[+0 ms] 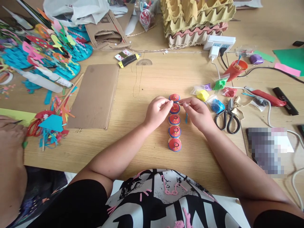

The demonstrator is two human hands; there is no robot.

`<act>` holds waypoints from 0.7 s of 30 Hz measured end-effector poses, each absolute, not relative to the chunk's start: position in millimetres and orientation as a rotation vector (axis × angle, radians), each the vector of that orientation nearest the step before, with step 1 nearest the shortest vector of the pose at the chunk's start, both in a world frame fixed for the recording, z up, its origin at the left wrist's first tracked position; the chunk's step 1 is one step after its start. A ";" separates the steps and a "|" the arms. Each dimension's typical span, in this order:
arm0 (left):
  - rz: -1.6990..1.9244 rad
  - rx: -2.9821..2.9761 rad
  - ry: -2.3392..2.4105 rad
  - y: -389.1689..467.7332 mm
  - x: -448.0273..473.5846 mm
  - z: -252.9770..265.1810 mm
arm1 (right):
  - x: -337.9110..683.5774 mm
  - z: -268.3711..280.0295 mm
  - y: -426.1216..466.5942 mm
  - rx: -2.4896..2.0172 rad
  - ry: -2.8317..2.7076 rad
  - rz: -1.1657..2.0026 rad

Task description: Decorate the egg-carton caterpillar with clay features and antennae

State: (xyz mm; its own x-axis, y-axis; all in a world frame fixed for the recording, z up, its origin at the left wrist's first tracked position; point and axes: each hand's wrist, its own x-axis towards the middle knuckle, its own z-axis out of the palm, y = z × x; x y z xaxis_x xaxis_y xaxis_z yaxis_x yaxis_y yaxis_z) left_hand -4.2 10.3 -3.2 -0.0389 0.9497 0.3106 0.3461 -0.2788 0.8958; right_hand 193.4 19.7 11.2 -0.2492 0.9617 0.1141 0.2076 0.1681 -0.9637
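Observation:
A row of several red domed cups (174, 119), edged in blue with small yellow faces, runs away from me on the table. The nearer ones carry black loops. At the far end of the row, my left hand (158, 110) and my right hand (198, 114) meet over the cups, thumbs and forefingers pinched. Between their fingertips is a thin dark strand (177, 103), too small to make out well. A narrow blue piece (186, 118) shows just under my right thumb; whether it is held or lying there I cannot tell.
Black-handled scissors (228, 118) and bagged clay, including a yellow lump (202, 95), lie to the right. Cardboard (93, 95) and colourful paper crafts (57, 60) are left. Egg trays (197, 22) and a power strip (219, 42) stand behind. Another person's arm (11, 158) rests far left.

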 end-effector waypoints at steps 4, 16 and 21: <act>1.350 1.532 1.316 8.7 -1.0 -0.2 | 192.5 15.8 16.9 -1.090 -1.644 1.132; 1.350 1.179 1.085 11.5 3.8 -2.3 | 191.4 19.4 16.9 -1.101 -1.605 1.217; 1.348 1.125 1.104 12.2 4.3 -3.9 | 189.7 21.8 16.8 -1.097 -1.408 1.346</act>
State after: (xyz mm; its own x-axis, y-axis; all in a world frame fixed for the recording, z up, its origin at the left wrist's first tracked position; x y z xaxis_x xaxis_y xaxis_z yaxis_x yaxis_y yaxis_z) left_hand 4.3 12.2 -3.9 -0.0463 0.9973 0.0567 -0.1413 -0.0627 0.9880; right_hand 189.7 16.8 21.8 -0.2275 0.9736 0.0181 0.0258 0.0246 -0.9994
